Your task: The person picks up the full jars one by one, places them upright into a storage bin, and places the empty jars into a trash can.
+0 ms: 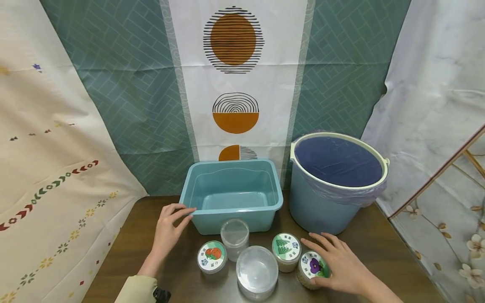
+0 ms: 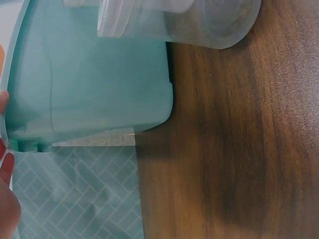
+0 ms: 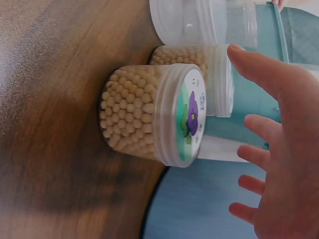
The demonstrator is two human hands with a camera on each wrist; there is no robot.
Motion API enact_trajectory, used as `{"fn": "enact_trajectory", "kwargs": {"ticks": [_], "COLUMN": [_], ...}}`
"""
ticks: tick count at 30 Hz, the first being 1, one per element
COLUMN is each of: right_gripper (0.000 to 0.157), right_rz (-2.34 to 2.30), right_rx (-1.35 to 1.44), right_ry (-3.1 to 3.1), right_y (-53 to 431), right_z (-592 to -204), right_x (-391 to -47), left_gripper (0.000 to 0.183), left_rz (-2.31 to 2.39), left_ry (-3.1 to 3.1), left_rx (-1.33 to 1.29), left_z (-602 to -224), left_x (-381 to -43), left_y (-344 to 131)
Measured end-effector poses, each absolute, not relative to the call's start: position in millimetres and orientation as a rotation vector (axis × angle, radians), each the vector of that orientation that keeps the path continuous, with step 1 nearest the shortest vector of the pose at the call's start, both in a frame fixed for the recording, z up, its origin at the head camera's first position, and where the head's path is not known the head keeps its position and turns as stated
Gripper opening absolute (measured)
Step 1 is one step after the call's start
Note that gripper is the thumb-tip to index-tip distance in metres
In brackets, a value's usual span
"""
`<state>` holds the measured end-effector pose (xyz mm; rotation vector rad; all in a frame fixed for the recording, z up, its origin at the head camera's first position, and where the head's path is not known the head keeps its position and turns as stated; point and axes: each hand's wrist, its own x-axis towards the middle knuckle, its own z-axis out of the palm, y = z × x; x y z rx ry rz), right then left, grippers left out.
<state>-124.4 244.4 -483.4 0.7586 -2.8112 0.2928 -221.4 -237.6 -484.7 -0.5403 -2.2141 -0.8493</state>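
My left hand is at the front left corner of a teal plastic basin, its extended fingertips touching the rim. In the left wrist view only parts of the fingers show beside that rim. My right hand hovers over a clear jar with a purple flower on its lid, fingers spread. The right wrist view shows small beige balls filling this jar, with a gap between it and the fingers. Just left of it stands a jar with green pods on its lid.
A jar with an orange-red fruit lid stands nearest the left hand. Two plain clear containers, a smaller one and a wider one, stand in the middle. A blue bucket with a purple liner stands back right. Patterned cloths hang around the wooden table.
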Motion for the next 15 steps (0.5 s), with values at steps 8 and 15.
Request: {"fn": "enact_trajectory", "kwargs": {"ticks": [8, 15], "right_gripper": [0.084, 0.075], "right_rz": [0.354, 0.332], "right_rx": [0.776, 0.845], "right_ry": [-2.927, -2.975], "right_y": [245.9, 248.8], "right_z": [-490.0, -494.0], "right_x": [-127.9, -130.4], "left_gripper": [0.03, 0.031], "left_rz": [-0.857, -0.849], "left_ry": [-2.182, -2.18], "left_rx": [-0.55, -0.549], "left_z": [-487.2, -487.9], "left_x": [-222.5, -222.4], "left_y": [-236.5, -237.2]}}
